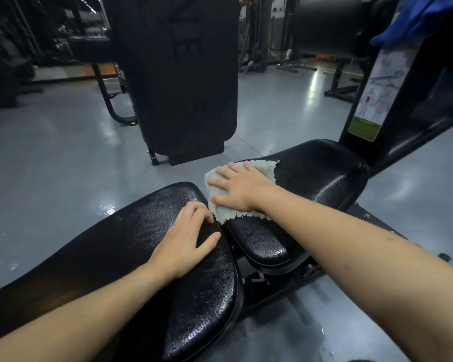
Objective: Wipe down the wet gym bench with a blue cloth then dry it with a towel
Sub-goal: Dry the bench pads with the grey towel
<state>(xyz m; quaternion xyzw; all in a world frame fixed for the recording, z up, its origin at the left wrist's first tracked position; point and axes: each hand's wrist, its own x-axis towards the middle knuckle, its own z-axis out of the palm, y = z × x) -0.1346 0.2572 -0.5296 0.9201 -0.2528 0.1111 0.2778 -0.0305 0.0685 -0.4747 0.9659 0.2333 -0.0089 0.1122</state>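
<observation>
The bench pads [147, 252] are black padded vinyl with a pebbled, leather-like grain, glossy and beaded with wet highlights, most of all on the seat pad [322, 173] at two o'clock. The towel [262, 167] under the right hand [239, 188] is pale, nubby terry cloth with a jagged, pinked edge, quite matt. A blue cloth [416, 17] at one o'clock looks soft and dull. The frame post [403, 95] is black painted metal, smooth with a slight sheen, bearing a paper-like label [379, 90]. The floor [63, 158] is smooth grey and reflective.

Head-height view, forward and down
</observation>
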